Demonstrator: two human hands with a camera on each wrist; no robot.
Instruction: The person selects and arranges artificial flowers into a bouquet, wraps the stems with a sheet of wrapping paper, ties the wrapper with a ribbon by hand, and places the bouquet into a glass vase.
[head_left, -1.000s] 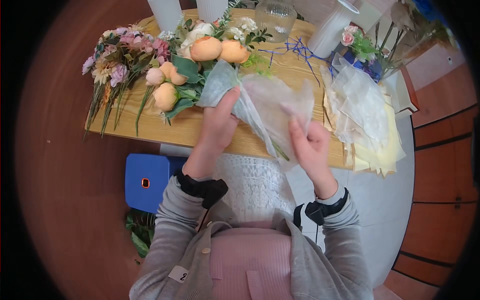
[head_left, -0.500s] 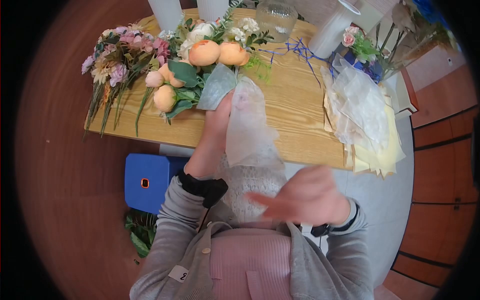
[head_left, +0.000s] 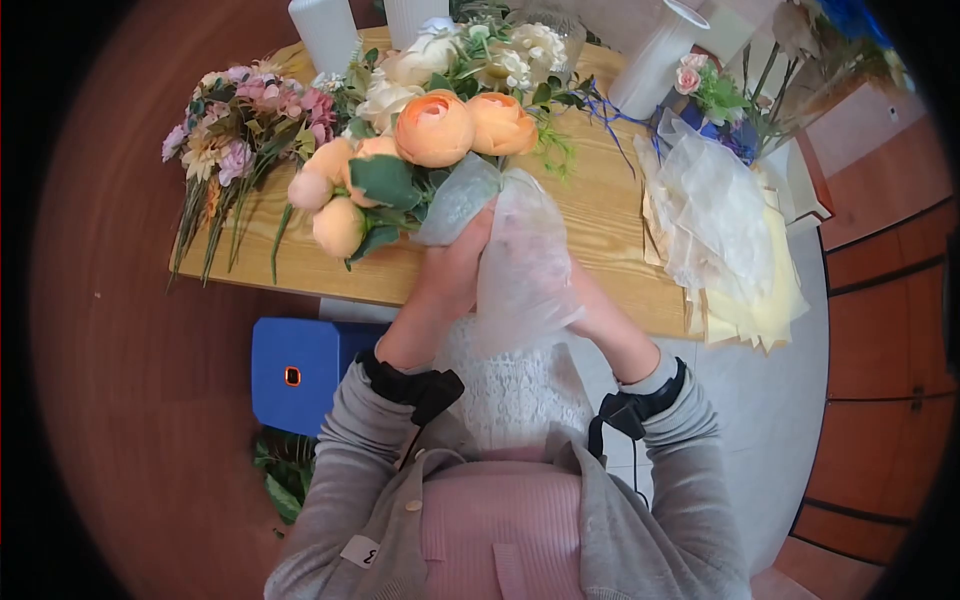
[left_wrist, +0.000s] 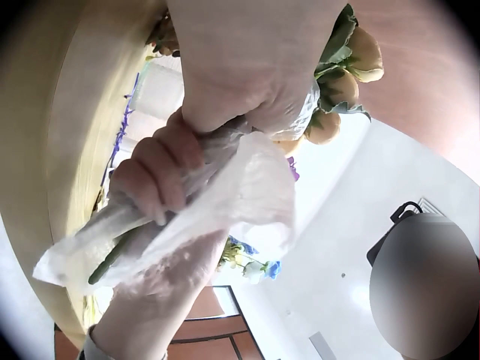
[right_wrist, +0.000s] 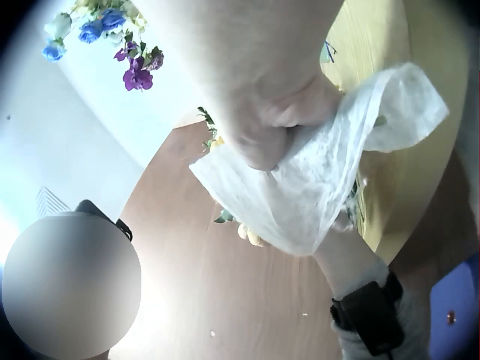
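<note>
translucent wrap (head_left: 520, 262) loose round bouquet (head_left: 430, 150) stems; left hand (head_left: 452, 270), right hand (left_wrist: 154, 176) both clench it; loosened fingers risk wrap unrolling.

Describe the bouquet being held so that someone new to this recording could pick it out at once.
Start at the light wooden table near the top of the head view; over its front edge both hands meet. The left hand and the right hand grip the stems of the held bouquet. Unlike the pink and purple bunch lying flat to its left, it has big peach blooms and a translucent white wrap.
</note>
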